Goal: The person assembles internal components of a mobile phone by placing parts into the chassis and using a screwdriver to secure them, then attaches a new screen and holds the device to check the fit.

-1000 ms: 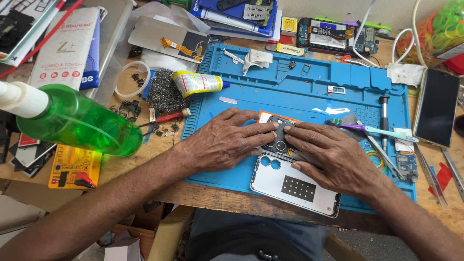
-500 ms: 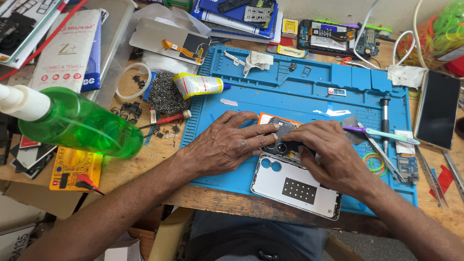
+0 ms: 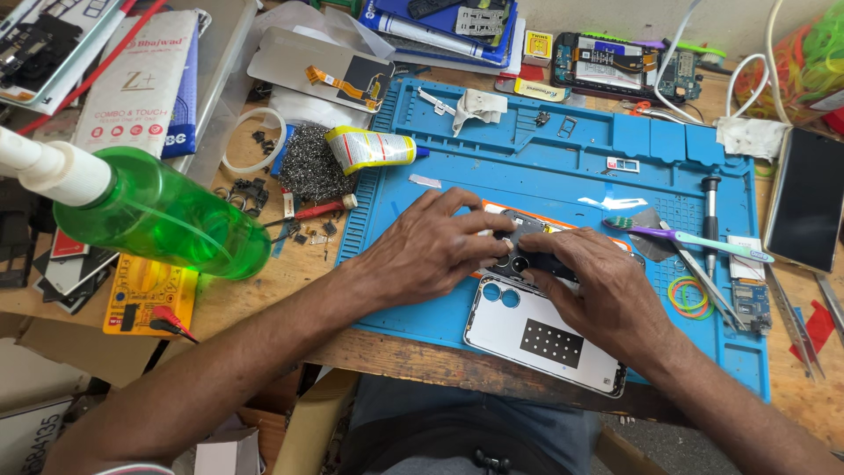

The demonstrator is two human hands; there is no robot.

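Note:
My left hand [image 3: 432, 246] lies flat on the blue repair mat [image 3: 563, 158], its fingers pressing the left side of an opened phone with an orange frame [image 3: 519, 230]. From the right, my right hand [image 3: 605, 290] covers the same phone, fingertips on its dark camera area. Both hands hide most of the phone's inner parts. A silver-white back cover [image 3: 536, 330] with two camera holes and a black dotted patch lies on the mat just in front of my hands, partly under my right hand.
A green spray bottle [image 3: 158, 215] lies at the left beside steel wool [image 3: 308, 163] and a yellow glue tube [image 3: 369, 148]. To the right lie a toothbrush [image 3: 694, 237], screwdriver [image 3: 710, 207], tweezers [image 3: 708, 286], rubber bands [image 3: 687, 293] and a dark phone [image 3: 804, 211]. A yellow multimeter [image 3: 145, 295] sits front left.
My right hand has shifted left and up onto the phone's camera area, closer to my left hand. The left hand has stayed nearly still.

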